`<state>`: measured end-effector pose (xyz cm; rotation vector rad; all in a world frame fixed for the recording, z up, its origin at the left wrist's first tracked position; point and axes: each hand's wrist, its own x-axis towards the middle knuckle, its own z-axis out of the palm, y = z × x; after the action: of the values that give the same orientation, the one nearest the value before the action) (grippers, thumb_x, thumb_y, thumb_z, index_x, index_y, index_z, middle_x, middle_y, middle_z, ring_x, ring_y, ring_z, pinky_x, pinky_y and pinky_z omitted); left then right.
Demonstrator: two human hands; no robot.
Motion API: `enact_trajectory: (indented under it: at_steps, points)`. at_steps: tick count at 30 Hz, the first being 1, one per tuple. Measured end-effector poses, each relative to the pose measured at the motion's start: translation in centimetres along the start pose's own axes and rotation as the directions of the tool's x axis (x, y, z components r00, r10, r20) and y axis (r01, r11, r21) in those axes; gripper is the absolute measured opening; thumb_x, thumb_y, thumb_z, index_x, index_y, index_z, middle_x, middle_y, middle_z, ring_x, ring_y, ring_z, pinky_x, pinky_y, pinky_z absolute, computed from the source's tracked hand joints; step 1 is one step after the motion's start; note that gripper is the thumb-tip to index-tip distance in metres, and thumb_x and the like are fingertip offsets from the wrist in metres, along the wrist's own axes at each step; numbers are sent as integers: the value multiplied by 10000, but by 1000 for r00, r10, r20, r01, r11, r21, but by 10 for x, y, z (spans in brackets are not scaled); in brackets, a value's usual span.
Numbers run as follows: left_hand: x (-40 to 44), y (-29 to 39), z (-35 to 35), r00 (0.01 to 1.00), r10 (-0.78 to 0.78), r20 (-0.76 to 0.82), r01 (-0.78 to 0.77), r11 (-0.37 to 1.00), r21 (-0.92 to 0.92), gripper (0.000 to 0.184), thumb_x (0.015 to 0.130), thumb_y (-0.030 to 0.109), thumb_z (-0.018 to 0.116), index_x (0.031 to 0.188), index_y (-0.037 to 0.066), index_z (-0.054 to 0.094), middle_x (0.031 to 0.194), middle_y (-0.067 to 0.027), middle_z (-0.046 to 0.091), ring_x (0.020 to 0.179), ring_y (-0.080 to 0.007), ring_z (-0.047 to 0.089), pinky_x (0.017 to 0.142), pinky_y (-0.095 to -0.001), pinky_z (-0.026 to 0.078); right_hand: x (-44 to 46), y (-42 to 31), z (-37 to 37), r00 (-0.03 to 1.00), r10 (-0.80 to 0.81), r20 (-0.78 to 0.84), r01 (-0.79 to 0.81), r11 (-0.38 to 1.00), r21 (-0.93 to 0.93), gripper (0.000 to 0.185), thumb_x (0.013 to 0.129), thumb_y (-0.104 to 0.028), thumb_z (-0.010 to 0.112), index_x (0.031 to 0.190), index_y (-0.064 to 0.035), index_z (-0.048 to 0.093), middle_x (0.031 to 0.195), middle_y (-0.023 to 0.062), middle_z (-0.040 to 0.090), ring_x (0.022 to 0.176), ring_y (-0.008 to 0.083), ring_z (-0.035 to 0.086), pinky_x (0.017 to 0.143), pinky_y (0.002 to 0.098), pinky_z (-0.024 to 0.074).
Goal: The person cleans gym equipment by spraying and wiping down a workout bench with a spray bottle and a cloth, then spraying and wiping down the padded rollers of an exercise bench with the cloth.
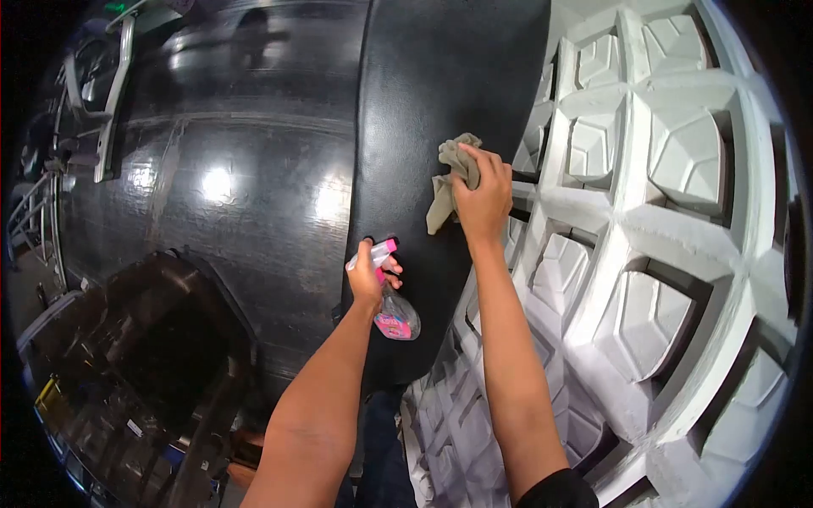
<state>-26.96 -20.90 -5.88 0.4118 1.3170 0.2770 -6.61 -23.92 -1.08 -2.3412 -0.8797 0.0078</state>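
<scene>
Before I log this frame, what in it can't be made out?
All in the head view:
Cloth's gripped part: hidden by the right hand.
Whether the spray bottle's trigger is squeezed: left hand partly covers it.
Label's fine print: too small.
Inside of the dark hollow: lost in shadow.
Black sleeve: cut off by the bottom edge.

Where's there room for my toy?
At the far end of the black strip, beyond the cloth, between the shiny dark surface and the white panel. A smaller bare patch lies left of the cloth. It's crowded where the right hand grips the cloth and the left hand holds the spray bottle.
</scene>
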Motion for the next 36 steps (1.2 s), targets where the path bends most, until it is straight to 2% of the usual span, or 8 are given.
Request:
enact_trajectory:
  at_steps: [2, 10, 12, 17, 24, 28, 32, 36]
  points:
    - [-1, -1, 2, 1000, 14, -27, -14, 1000, 7, 491, 927, 419, 533, 822, -52, 627, 634, -140, 618, 442, -238, 588, 367, -355, 485, 2, -8, 4, 999, -8, -32, 8, 1000, -8, 468, 704, -56, 749, 1138, -217, 678, 1040, 25, 615, 990, 295, 593, 876, 429, 511]
    - [-3, -5, 1, 999, 32, -23, -34, 997, -68, 503, 960, 395, 529, 879, -86, 652, 652, -147, 624, 495, -246, 622, 358, -352, 486, -65, -25, -17, 865, -15, 502, -2, 999, 34, 489, 657, -53, 709, 1114, -227, 695, 1058, 46, 622, 974, 285, 607, 840, 407, 537]
    - [-2, -6, 0, 1000, 30, 10, -30, 999, -12, 523, 952, 470, 503, 840, -29, 616, 629, -151, 607, 409, -248, 559, 391, -369, 495, -37, -19, -18, 881, -78, 466, 116, 992, -54, 485, 671, -59, 713, 1123, -233, 695, 1046, 50, 622, 966, 288, 619, 843, 404, 538]
    - [-5, -3, 3, 999, 42, -13, -43, 999, -28, 538, 949, 469, 509, 857, -48, 629, 638, -153, 616, 425, -244, 570, 382, -359, 493, 18, -22, 1, 977, -9, 212, 11, 1000, -5, 525, 663, -36, 738, 1144, -239, 686, 1053, 39, 604, 990, 292, 611, 837, 425, 543]
    - [-6, -3, 2, 997, 76, -21, -78, 994, -82, 498, 966, 371, 524, 852, -94, 660, 654, -153, 635, 487, -241, 615, 350, -341, 467, -56, -38, 3, 865, -184, 467, 138, 982, 131, 493, 659, -47, 733, 1113, -238, 714, 1004, 16, 616, 920, 256, 633, 760, 397, 554]
    - [-7, -3, 4, 997, 70, -18, -71, 995, -65, 491, 969, 366, 523, 853, -91, 659, 663, -153, 639, 494, -241, 619, 351, -342, 473, -16, -36, -9, 789, -242, 565, 306, 952, -19, 526, 666, -46, 699, 1148, -255, 689, 1037, 13, 595, 955, 269, 610, 719, 405, 560]
    - [-5, -3, 2, 999, 47, -4, -47, 997, -59, 485, 972, 365, 517, 856, -85, 655, 665, -150, 638, 501, -240, 623, 353, -343, 479, 40, -31, 6, 956, -90, 281, 106, 993, -44, 442, 731, -79, 732, 1145, -226, 687, 1104, 43, 606, 1033, 292, 616, 815, 448, 545]
    - [-5, -5, 1, 998, 63, -6, -63, 998, -13, 527, 967, 440, 483, 857, -49, 647, 638, -145, 620, 449, -239, 582, 370, -350, 483, 12, -36, 19, 953, -113, 282, 127, 991, -30, 480, 710, -84, 752, 1164, -224, 682, 1127, 29, 583, 1040, 284, 597, 808, 443, 558]
